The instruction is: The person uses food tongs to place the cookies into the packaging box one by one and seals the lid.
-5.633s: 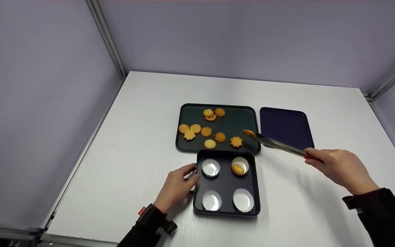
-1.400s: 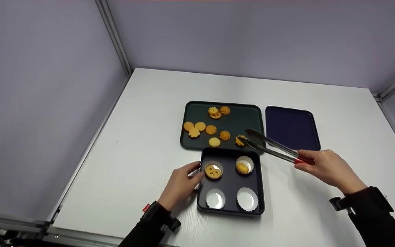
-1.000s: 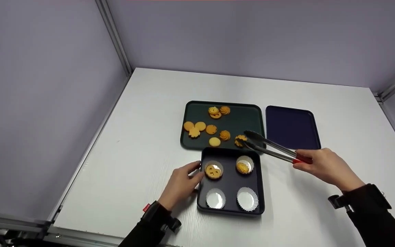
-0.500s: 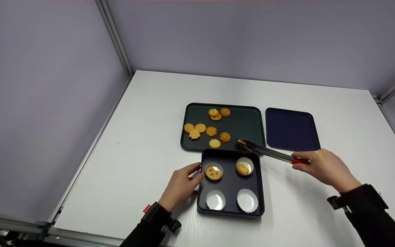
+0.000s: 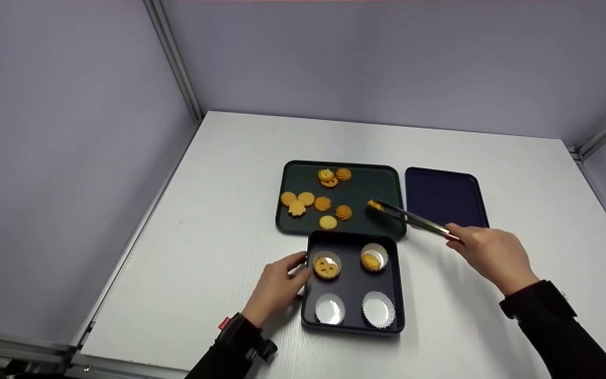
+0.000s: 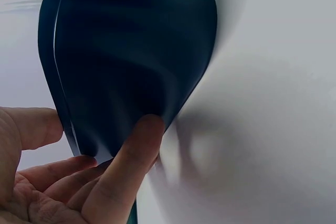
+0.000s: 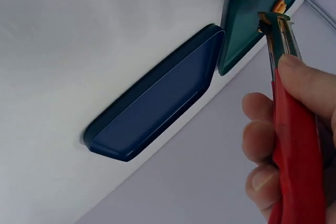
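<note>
My right hand (image 5: 495, 256) grips the red handle of metal tongs (image 5: 417, 220). Pinched in the tong tips is a flower-shaped cookie (image 5: 374, 205), held over the right part of the dark green tray (image 5: 369, 181). My left hand (image 5: 274, 287) rests against the left wall of a dark square box (image 5: 351, 287), thumb and fingertips touching its side. Inside the box stand several white paper cups; a pretzel-shaped cookie (image 5: 326, 267) lies in the far left cup and a yellow cookie (image 5: 370, 262) in the far right one. Both near cups (image 5: 378, 309) hold nothing.
Several cookies lie on the green tray, among them a swirled cookie (image 5: 343, 212), a pale round cookie (image 5: 327, 222) and a small stack (image 5: 327, 178) at the back. A bare navy tray (image 5: 442, 197) lies to its right. Walls enclose the white table (image 5: 192, 210).
The pretzel-shaped cookie went from the tongs into the far left cup. The tongs then closed on the flower-shaped cookie and lifted it off the green tray. My left hand stays at the box.
</note>
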Demonstrator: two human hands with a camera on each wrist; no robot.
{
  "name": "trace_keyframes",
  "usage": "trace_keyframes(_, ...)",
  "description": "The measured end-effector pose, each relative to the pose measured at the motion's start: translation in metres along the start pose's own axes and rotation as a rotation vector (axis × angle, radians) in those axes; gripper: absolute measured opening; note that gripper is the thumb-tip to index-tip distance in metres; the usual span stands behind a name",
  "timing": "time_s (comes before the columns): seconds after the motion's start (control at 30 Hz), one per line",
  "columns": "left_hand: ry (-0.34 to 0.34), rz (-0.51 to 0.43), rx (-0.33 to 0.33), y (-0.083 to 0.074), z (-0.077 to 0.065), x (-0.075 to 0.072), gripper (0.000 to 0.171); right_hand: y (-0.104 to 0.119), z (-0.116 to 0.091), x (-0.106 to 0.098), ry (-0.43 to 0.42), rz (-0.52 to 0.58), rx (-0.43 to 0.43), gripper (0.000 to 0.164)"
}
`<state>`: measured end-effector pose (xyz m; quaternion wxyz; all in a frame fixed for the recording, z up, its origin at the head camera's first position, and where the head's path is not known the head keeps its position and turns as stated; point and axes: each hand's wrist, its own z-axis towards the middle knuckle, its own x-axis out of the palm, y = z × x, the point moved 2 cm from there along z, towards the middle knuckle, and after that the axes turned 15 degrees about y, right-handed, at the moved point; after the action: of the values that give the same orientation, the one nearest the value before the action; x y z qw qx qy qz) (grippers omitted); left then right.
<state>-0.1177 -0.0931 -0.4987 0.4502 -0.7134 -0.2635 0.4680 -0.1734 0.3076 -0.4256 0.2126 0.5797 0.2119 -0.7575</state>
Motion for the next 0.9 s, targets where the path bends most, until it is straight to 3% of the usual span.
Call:
trace_keyframes(0.27,0.013,-0.007,-0.027,0.0,0.0,0.001,0.046,0.001,-0.007,0.005,-0.038,-0.031,-0.044,0.035)
trace_keyframes(0.4,0.007,-0.007,-0.002,-0.001,0.0,0.001,0.045,0.001,-0.01,0.002,-0.029,-0.029,-0.035,0.034)
trace_keyframes(0.5,0.002,-0.008,0.02,-0.002,0.001,0.001,0.044,0.0,-0.011,-0.001,0.007,0.0,-0.012,0.034)
trace_keyframes(0.9,0.008,-0.003,-0.003,-0.002,0.0,0.0,0.045,-0.009,-0.009,-0.009,0.245,0.135,0.099,0.031)
